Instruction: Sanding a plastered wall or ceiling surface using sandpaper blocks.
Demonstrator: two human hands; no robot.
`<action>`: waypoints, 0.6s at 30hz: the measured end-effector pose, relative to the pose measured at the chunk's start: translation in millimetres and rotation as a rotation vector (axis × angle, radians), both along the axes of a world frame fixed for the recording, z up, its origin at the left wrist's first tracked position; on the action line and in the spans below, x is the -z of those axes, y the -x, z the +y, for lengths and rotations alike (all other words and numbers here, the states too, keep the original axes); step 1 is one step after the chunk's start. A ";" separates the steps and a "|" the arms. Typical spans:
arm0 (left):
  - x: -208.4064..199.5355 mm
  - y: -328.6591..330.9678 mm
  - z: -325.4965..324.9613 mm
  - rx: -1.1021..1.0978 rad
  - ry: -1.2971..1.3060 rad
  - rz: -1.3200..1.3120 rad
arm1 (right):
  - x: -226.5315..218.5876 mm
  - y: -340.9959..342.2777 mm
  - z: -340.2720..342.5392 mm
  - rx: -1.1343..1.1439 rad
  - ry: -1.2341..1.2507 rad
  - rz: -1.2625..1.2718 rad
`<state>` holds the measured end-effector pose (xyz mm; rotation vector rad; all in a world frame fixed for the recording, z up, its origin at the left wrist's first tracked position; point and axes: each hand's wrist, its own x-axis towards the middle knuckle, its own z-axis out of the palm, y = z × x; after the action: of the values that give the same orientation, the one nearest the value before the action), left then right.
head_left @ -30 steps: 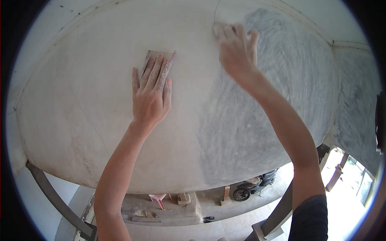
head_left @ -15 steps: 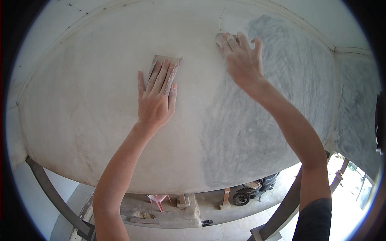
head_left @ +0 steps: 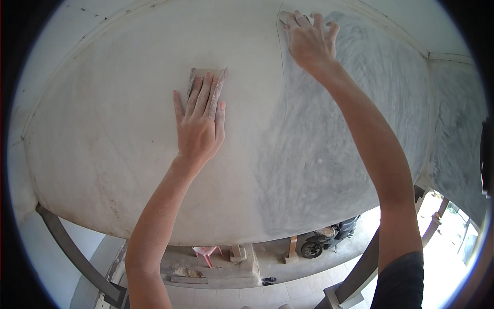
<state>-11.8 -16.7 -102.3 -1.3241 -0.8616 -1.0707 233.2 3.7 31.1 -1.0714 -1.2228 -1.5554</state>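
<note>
A left hand (head_left: 199,126) presses flat, fingers extended, on a thin sanding sheet (head_left: 206,85) at upper centre of a pale plastered panel (head_left: 103,154), likely light, pliable and best pinned by the fingertips, while the right hand (head_left: 309,38) rests spread and empty at upper right.

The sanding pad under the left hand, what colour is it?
Dusty tan-brown pad, under the left hand; head view.
</note>
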 end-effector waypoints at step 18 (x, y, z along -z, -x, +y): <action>2.8 0.2 -5.5 -0.098 0.100 0.026 | 69.4 -0.4 11.1 -0.240 0.064 -0.114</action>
<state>-12.0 -22.3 -105.1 -1.3613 -0.9614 -0.9424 233.6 14.8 -38.3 -0.8499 -1.4317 -1.4153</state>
